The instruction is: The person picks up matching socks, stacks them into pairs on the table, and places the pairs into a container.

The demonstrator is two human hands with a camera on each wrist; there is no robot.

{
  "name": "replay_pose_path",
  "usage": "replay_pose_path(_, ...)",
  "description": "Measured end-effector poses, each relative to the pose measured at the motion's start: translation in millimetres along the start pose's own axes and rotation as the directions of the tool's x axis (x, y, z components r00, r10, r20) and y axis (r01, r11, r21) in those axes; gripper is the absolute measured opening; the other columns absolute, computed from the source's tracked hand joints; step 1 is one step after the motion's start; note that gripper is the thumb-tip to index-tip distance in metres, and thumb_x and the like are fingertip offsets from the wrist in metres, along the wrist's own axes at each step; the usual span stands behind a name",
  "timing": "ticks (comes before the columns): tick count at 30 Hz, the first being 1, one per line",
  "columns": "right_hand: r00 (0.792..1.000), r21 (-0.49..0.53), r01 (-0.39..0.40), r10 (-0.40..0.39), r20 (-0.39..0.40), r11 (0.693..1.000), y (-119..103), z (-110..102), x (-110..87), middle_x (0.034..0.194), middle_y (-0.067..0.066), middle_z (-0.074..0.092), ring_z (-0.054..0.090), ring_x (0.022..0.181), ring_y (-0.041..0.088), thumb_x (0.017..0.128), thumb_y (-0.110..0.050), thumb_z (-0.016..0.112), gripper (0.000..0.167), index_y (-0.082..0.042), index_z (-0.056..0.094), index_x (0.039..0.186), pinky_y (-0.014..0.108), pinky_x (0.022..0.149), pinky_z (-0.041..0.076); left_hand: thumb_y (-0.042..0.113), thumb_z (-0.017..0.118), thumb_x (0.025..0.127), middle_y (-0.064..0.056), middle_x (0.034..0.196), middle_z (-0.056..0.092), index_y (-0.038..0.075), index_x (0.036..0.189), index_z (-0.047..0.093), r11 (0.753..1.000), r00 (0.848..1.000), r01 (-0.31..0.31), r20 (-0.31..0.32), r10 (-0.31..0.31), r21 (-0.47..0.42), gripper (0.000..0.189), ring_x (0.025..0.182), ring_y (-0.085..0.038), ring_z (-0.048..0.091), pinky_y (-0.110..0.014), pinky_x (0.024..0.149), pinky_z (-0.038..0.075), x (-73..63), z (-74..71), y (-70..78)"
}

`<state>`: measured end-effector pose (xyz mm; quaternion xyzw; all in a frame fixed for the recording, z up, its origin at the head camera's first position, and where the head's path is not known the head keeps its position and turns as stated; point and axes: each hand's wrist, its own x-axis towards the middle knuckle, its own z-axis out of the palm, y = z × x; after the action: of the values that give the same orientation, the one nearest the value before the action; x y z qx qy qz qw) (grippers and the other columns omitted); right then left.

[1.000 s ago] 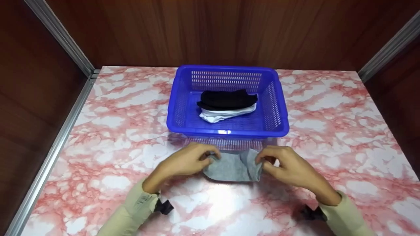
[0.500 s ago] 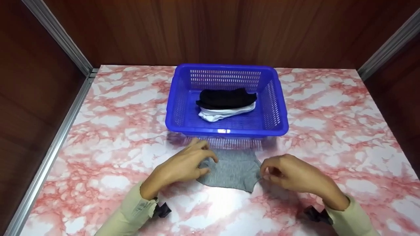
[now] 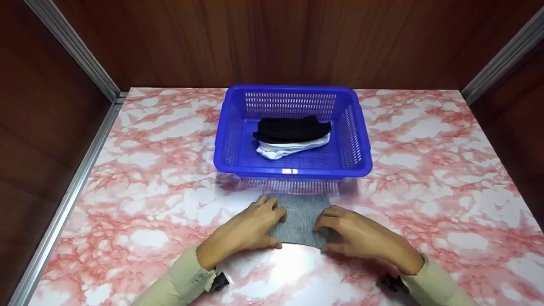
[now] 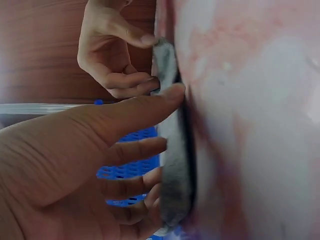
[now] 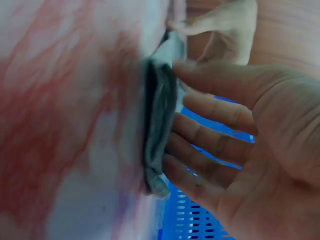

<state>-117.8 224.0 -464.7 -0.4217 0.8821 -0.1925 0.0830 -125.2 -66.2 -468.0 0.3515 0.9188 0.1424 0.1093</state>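
A folded grey sock (image 3: 297, 219) lies on the marbled tabletop in front of the blue basket. My left hand (image 3: 257, 223) rests on its left part, thumb at the near edge and fingers spread over the top. At the sock's right end, my right hand (image 3: 352, 233) touches it with thumb and fingers apart. In the left wrist view the left thumb (image 4: 145, 110) meets the sock (image 4: 177, 165) edge-on. The right wrist view shows the sock's stacked layers (image 5: 160, 120) beside the right hand's extended fingers (image 5: 215, 135).
Just beyond the sock stands a blue plastic basket (image 3: 293, 172) with slotted walls. Inside it, black socks (image 3: 293, 129) lie on white ones (image 3: 276, 151). Dark wood panels (image 3: 272, 42) close off the back and sides of the tabletop (image 3: 140, 199).
The sock, lifted by both hands' pinch a second ago, now lies flat on the table. Both pinches have loosened, and the right hand has moved left over the sock's end.
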Motion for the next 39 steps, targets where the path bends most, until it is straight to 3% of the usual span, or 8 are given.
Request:
replay_pose_path(7,0.998,0.035,0.007,-0.005,-0.066,0.999,8.0,6.4,3.5,0.107,-0.006,0.069,0.064,0.101,0.010,0.084,-0.007,0.078,0.025,-0.016,0.072,0.106,0.033,0.090,0.059,0.052,0.089,0.078,-0.010,0.120,0.061,0.013,0.126,0.061,0.996,1.000,0.017,-0.013,-0.016,0.092,0.068,0.115,-0.029,0.058,-0.041,0.103,0.054,-1.2,1.1,4.3)
replay_pose_path(13,0.959,0.351,-0.177,0.241,-0.150,0.920,20.9,4.3,7.4,0.099,0.002,0.075,0.066,0.085,0.006,0.094,0.003,0.064,0.022,-0.008,0.069,0.112,0.026,0.074,0.060,0.034,0.077,0.091,-0.012,0.116,0.066,0.008,0.125,0.065,0.990,0.999,-0.023,-0.028,0.027,0.141,0.045,0.110,-0.029,0.062,-0.040,0.098,0.058,-1.1,-1.4,1.2)
replay_pose_path(17,0.919,0.453,-0.205,0.329,-0.215,0.868,19.8,-0.4,8.4,0.099,0.007,0.076,0.068,0.083,0.010,0.096,0.005,0.063,0.021,-0.006,0.067,0.113,0.026,0.073,0.060,0.015,0.066,0.097,-0.008,0.103,0.074,0.007,0.115,0.073,0.995,0.996,0.001,-0.087,-0.009,-0.096,0.021,0.094,-0.023,0.069,-0.036,0.084,0.062,3.4,-10.4,-8.1)
replay_pose_path(21,0.851,0.573,-0.220,0.442,-0.282,0.789,13.9,-10.3,10.4,0.098,0.009,0.072,0.066,0.080,0.012,0.099,0.002,0.064,0.016,-0.004,0.067,0.113,0.027,0.072,0.059,0.015,0.065,0.101,-0.001,0.081,0.069,0.008,0.104,0.074,0.916,0.979,0.007,-0.182,-0.087,-0.401,0.012,0.071,-0.013,0.061,-0.029,0.070,0.055,5.2,-23.4,-18.5)
replay_pose_path(24,0.794,0.642,-0.269,0.543,-0.273,0.718,11.0,-14.2,12.6,0.095,0.011,0.069,0.066,0.079,0.012,0.100,-0.006,0.067,0.012,-0.003,0.067,0.112,0.024,0.070,0.057,0.020,0.069,0.100,0.007,0.073,0.058,0.010,0.099,0.074,0.876,0.966,0.016,-0.219,-0.138,-0.481,0.011,0.066,-0.007,0.049,-0.026,0.067,0.045,6.8,-26.8,-26.2)
replay_pose_path(26,0.780,0.642,-0.312,0.574,-0.248,0.701,11.2,-13.6,14.0,0.096,0.012,0.070,0.067,0.079,0.011,0.101,-0.011,0.069,0.016,-0.002,0.067,0.113,0.023,0.068,0.057,0.023,0.072,0.099,0.011,0.069,0.052,0.009,0.094,0.073,0.870,0.961,0.059,-0.207,-0.181,-0.490,0.014,0.063,-0.004,0.045,-0.024,0.064,0.040,8.4,-24.4,-31.5)
replay_pose_path(32,0.800,0.569,-0.391,0.573,-0.178,0.724,20.1,-1.1,16.0,0.093,0.012,0.070,0.069,0.077,0.012,0.098,-0.010,0.072,0.023,0.003,0.067,0.117,0.025,0.063,0.059,0.031,0.082,0.092,0.010,0.055,0.045,0.009,0.093,0.077,0.857,0.947,0.219,-0.110,-0.301,-0.466,0.023,0.049,-0.004,0.039,-0.022,0.054,0.038,12.3,-11.8,-41.9)
replay_pose_path(39,0.808,0.445,-0.446,0.563,-0.174,0.776,28.0,4.0,15.8,0.086,0.005,0.070,0.060,0.071,0.009,0.094,-0.011,0.076,0.027,0.000,0.068,0.118,0.022,0.063,0.050,0.031,0.085,0.088,0.003,0.071,0.060,0.007,0.106,0.075,0.859,0.922,0.305,-0.098,-0.374,-0.410,0.031,0.063,-0.011,0.052,-0.029,0.060,0.044,14.2,-7.5,-43.2)
